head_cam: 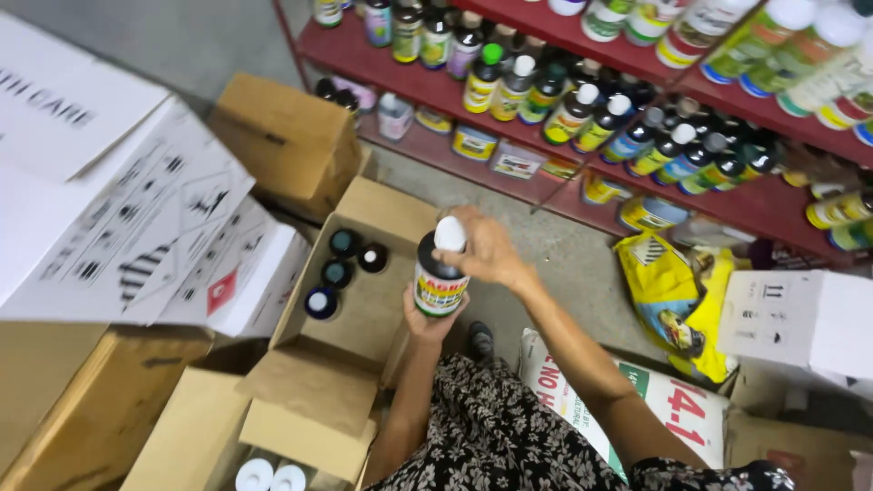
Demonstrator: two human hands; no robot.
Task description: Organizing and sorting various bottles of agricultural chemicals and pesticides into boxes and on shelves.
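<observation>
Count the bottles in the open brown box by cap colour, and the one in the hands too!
Open box:
Teal caps: 2
Dark cap: 1
White cap on blue: 1
Held by left hand and right hand:
White-capped dark bottle: 1
Total: 5

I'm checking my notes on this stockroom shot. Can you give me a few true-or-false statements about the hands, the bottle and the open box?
1. Both hands hold one dark bottle. True.
2. The right hand grips the bottle's white cap. True.
3. The open box is packed full. False: four bottles sit in it, the rest is bare.
4. The left hand rests on the red shelf. False: it supports the bottle from below.
</observation>
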